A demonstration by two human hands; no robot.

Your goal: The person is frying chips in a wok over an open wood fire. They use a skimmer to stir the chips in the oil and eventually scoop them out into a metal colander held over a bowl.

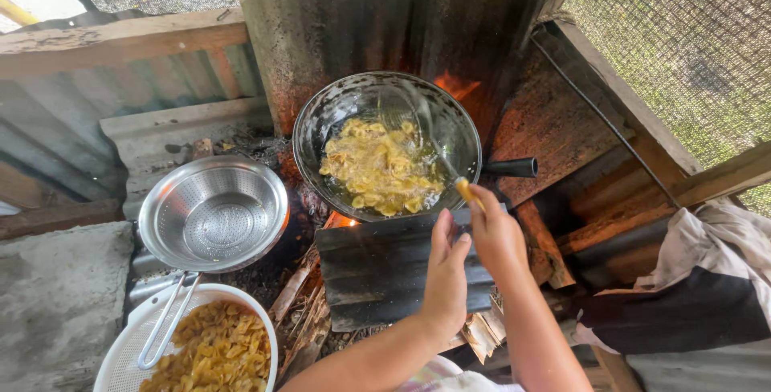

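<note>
The right hand (496,235) grips the yellow handle (466,191) of a wire skimmer (430,131), fingers closed around it. The skimmer's shaft runs up and left from the handle, and its mesh end rests against the far inner wall of the wok, above the oil. The left hand (446,267) is raised just beside the right wrist, fingers extended and together, holding nothing; whether it touches the right hand cannot be determined.

The wok (387,144) sits over an open wood fire; flame (454,85) shows behind its far rim and embers glow below its near edge. Yellow slices (377,169) float in bubbling oil at its centre. The wok's black handle (510,168) points right, clear of the fire. A dark corrugated sheet (377,267) lies between the hands and the fire, which appears to shield them from heat.

To the left, a metal strainer (213,214) rests with its long handle lying over a white colander (128,344) that holds cooked yellow chips (213,352). Both stand close to the wok.

Corrugated metal walls (337,30) enclose the fire behind. Open room lies mainly above the wok and toward the strainer; firewood (301,312) crowds the ground below.
</note>
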